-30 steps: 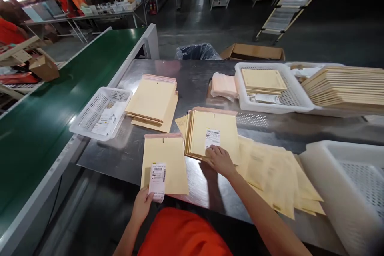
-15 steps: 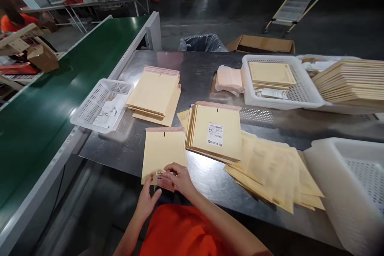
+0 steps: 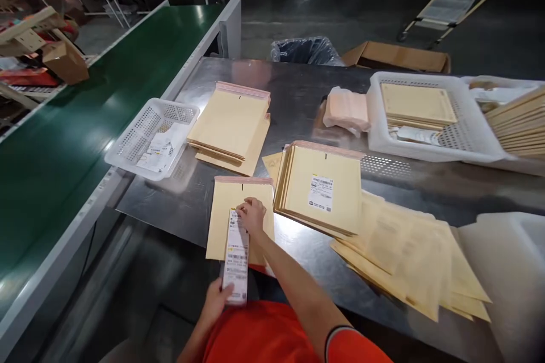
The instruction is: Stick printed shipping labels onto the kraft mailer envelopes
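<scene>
A strip of printed shipping labels (image 3: 237, 255) stretches lengthwise over a tan padded envelope (image 3: 217, 227) with a pink flap, and its lower end hangs past the table edge. That lower end is gripped by my left hand (image 3: 215, 302), thumb on top. Up at the strip's other end, the fingers of my right hand (image 3: 252, 215) pinch its top corner above the envelope. Just to the right lies a stack of envelopes (image 3: 293, 181), the top one bearing a white label (image 3: 321, 193). Another envelope stack (image 3: 230, 122) sits farther back on the left.
A white basket (image 3: 125, 153) with papers stands by the green conveyor belt (image 3: 128, 62). Loose envelopes (image 3: 400, 238) spread to the right, near a white bin (image 3: 498, 261). Behind them are a pink wrapped pack (image 3: 347, 109) and a basket of envelopes (image 3: 472, 119).
My right hand has moved up the envelope with the strip's top end. My left hand has dropped toward my body, and the label strip now lies stretched between both hands.
</scene>
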`<state>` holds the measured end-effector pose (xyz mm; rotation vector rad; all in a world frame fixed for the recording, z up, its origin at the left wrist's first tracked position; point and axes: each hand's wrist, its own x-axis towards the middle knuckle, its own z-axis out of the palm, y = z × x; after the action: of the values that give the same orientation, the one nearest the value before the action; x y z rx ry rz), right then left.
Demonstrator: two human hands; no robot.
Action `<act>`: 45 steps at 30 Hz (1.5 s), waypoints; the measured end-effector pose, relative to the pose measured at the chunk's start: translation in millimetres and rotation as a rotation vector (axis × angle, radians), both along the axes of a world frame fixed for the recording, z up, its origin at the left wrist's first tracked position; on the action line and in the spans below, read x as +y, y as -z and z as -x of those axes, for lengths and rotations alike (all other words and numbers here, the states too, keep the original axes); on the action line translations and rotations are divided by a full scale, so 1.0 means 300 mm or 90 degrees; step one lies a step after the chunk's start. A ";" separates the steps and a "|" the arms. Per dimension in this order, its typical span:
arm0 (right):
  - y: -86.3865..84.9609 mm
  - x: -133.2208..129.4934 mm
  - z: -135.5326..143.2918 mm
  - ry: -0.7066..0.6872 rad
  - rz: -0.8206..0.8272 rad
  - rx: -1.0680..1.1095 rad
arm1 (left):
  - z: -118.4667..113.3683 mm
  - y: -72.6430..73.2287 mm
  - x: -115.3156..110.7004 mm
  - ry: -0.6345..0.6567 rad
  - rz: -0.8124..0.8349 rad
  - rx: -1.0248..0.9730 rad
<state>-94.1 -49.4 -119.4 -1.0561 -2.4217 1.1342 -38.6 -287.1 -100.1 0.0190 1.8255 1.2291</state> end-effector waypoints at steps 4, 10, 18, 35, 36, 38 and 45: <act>0.032 -0.047 -0.017 -0.014 -0.060 -0.032 | -0.034 -0.050 -0.105 0.106 0.009 0.044; 0.100 -0.136 -0.146 -0.468 -0.288 -0.018 | 0.158 -0.029 -0.012 0.006 0.012 0.177; 0.157 -0.074 -0.150 -0.334 -0.381 -0.070 | 0.195 0.028 0.034 -0.071 -0.039 0.170; -0.528 0.161 -0.410 -0.160 -0.175 0.220 | 0.263 0.014 -0.084 -0.023 -0.047 0.137; -0.567 0.216 -0.453 -0.099 -0.253 0.262 | 0.252 0.022 -0.046 0.037 -0.044 0.164; -0.585 0.323 -0.520 -0.032 -0.405 0.295 | 0.234 0.039 0.012 0.101 -0.022 0.213; -0.212 0.527 -0.577 -0.151 -0.497 -0.138 | 0.244 0.032 0.034 0.149 0.022 0.262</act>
<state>78.9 108.8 -55.7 -0.6608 -2.8112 0.0503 -111.6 -276.9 -109.8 0.4843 2.1241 1.0814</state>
